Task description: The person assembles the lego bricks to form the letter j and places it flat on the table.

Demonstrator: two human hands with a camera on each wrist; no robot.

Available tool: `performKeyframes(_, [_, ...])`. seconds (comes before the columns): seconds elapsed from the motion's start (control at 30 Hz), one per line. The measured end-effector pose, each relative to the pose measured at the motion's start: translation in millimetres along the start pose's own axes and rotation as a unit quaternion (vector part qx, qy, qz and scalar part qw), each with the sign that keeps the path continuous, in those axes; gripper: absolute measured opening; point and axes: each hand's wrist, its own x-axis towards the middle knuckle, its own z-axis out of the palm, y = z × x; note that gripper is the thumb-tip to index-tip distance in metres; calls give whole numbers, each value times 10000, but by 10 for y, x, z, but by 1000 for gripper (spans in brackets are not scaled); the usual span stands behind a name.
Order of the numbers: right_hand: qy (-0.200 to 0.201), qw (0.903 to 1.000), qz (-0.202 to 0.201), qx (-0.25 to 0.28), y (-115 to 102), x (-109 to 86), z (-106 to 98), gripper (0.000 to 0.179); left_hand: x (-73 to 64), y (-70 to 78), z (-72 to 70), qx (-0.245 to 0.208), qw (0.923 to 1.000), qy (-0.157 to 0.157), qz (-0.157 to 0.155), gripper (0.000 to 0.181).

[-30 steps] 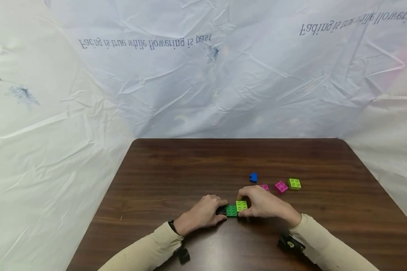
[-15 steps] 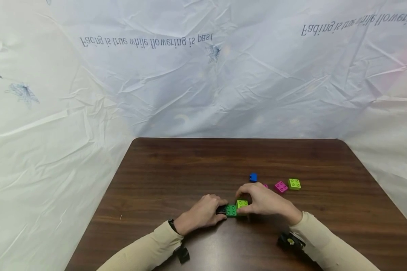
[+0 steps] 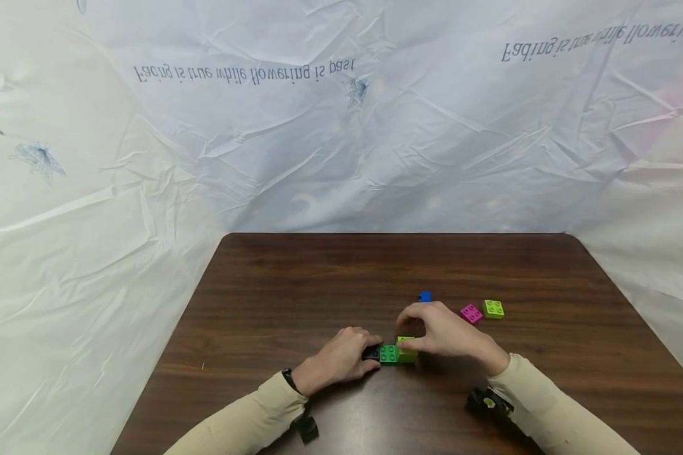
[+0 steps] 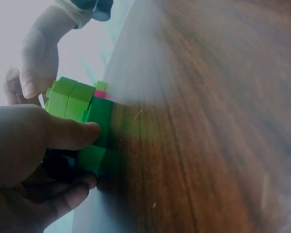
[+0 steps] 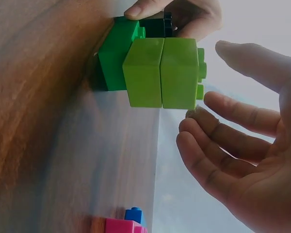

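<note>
Two lime green bricks, a lower one [image 5: 143, 73] and an upper one [image 5: 179, 73], are stacked on the right end of a dark green brick [image 3: 388, 353]. On its left part sits a black brick [image 3: 371, 352], partly covered by my left hand [image 3: 338, 359]. That hand grips the build from the left, thumb on the near side and fingers on the far side. Just above the lime stack is my right hand [image 3: 449, 333]. Its thumb and loosely bent fingers stand apart from the studs in the right wrist view and hold nothing.
Beyond the right hand lie a magenta brick [image 3: 471, 313], a loose lime brick [image 3: 494, 308] and a blue brick [image 3: 424, 296]. In the right wrist view a magenta brick [image 5: 119, 225] shows beside the blue one. A pale printed sheet [image 3: 375, 145] hangs behind the brown table [image 3: 319, 272].
My right hand has let go of the upper lime brick and lifted slightly off it. It now hides a magenta brick beyond. The left hand has kept its place.
</note>
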Motion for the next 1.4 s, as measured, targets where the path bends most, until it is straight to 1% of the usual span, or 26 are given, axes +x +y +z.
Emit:
performKeyframes(0.2, [154, 9999, -60, -20, 30, -6, -47, 37, 1, -5, -1, -29, 10000, -6, -24, 42])
performKeyframes(0.47, [475, 9988, -123, 66, 72, 0, -89, 32, 0, -2, 2, -31, 10000, -44, -38, 42])
performKeyframes(0.67, [707, 9974, -103, -98, 101, 0, -134, 34, 0, -4, 1, -70, 10000, -29, -18, 41])
performKeyframes(0.9, [802, 9967, -40, -76, 144, -14, -206, 38, -3, 15, -14, -35, 10000, -43, -63, 42])
performKeyframes(1.0, [874, 9961, 63, -62, 166, -28, -242, 38, 0, 27, -20, -22, 9999, -38, -102, 42])
performKeyframes(1.13, [874, 9960, 177, -14, 191, -47, -281, 40, 1, 33, -17, 3, 9999, -58, -152, 42])
performKeyframes(1.23, [883, 9959, 186, 20, 206, -55, -302, 42, -1, 35, -14, 11, 9998, -74, -160, 43])
performKeyframes(1.4, [1050, 9943, 184, -75, 238, -60, -326, 41, -9, 33, -12, 18, 9999, -38, -141, 43])
